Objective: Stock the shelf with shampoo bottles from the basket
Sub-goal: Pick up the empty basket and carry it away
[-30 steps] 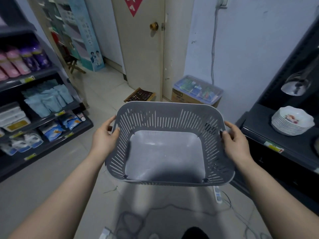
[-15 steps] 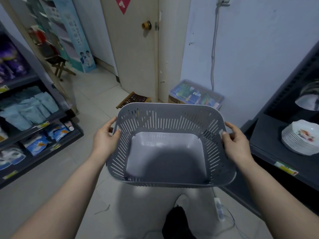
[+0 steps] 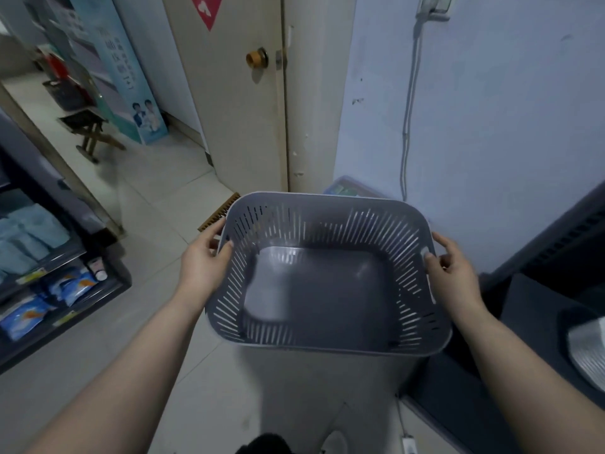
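I hold a grey slotted plastic basket (image 3: 322, 342) in front of me, above the tiled floor. Nothing lies inside it; its flat bottom is bare. My left hand (image 3: 203, 267) grips its left rim with the thumb inside. My right hand (image 3: 453, 273) grips the right rim the same way. No shampoo bottle shows in this view. A dark shelf unit (image 3: 49, 299) with blue packets stands at the left.
A beige door (image 3: 235, 103) with a brass knob is straight ahead, beside a pale blue wall with a hanging cable (image 3: 409, 106). A dark counter (image 3: 540, 322) runs along the right. A small stool (image 3: 91, 132) and a banner stand at the far left. Cables lie on the floor.
The view has moved forward and turned, so the left shelves and right counter slid outward. The basket stays held by both hands and now tilts slightly to the right.
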`<state>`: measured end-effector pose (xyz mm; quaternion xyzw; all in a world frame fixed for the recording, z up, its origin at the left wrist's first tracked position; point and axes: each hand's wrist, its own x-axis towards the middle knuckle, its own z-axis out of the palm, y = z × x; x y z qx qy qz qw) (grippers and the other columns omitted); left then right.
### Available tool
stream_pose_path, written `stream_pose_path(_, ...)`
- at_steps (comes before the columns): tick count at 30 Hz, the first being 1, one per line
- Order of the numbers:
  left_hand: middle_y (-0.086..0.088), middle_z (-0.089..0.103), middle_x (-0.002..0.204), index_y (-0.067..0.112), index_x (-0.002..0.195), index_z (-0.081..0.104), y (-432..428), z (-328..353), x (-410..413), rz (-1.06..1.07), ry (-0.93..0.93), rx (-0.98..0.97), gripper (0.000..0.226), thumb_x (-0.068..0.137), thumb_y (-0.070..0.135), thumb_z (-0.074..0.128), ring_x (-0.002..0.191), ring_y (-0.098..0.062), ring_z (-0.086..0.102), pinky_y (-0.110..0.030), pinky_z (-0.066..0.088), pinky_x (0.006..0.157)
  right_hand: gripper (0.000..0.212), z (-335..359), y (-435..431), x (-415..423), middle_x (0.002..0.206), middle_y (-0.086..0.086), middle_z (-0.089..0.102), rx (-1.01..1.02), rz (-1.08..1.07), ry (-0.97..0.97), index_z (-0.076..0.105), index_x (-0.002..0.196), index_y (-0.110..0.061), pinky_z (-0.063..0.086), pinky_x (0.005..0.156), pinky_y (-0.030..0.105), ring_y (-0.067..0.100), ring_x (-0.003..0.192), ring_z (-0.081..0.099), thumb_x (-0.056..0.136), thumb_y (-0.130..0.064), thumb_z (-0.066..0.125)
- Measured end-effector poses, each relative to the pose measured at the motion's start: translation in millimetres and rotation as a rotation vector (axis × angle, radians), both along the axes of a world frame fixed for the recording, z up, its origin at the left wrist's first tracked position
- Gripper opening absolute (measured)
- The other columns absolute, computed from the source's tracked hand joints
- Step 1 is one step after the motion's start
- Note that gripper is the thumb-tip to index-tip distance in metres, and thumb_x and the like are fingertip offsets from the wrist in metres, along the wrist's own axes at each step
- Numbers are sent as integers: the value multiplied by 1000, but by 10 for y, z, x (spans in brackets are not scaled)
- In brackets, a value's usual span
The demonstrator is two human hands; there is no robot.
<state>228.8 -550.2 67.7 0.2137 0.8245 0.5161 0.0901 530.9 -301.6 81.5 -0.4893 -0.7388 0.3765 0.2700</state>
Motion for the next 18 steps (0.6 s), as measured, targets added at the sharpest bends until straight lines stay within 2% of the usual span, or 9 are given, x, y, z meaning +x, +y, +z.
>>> stream_pose_path(3,19,66,82,49,127,54,256,-16,-179,-13,-12,16,45,89,27,65,63,7,65,-18,48,54,37,5,207,-126,85,26,64,-21,-9,14,50,133,-37,53,71,41,39,77,64,96,-34,51)
stream_pose_path(8,38,61,89,38,128,59,685,-64,-515,-84,18,1,44,88,20,65,79,20,59,-2,44,62,36,-60,474,-329,78,20,66,-27,-52,32,50,132,-38,52,63,34,33,70,65,96,-33,51)
stream_pose_path(11,22,68,106,36,129,59,986,-86,-767,-149,35,-5,44,88,20,65,87,11,61,-20,51,81,36,-110,638,-494,74,15,66,-40,-99,32,50,132,-37,48,56,28,26,66,66,96,-33,52)
stream_pose_path(13,15,67,111,32,130,59,1194,-83,-948,-217,35,-5,43,89,20,64,97,0,63,-28,50,88,36,-144,718,-607,75,12,67,-59,-146,38,50,132,-37,46,54,25,22,66,66,96,-32,53)
stream_pose_path(16,11,67,114,29,129,60,1504,-37,-1270,-321,76,-45,38,92,24,62,106,-9,63,-32,50,92,36,-161,846,-806,74,7,67,-68,-217,52,52,131,-36,46,54,24,17,63,66,96,-30,54)
stream_pose_path(18,4,68,116,25,130,60,1708,-29,-1505,-384,130,-95,38,93,25,60,107,-14,62,-32,48,88,36,-186,908,-940,74,4,68,-77,-258,57,52,131,-37,46,54,22,13,63,67,96,-29,54)
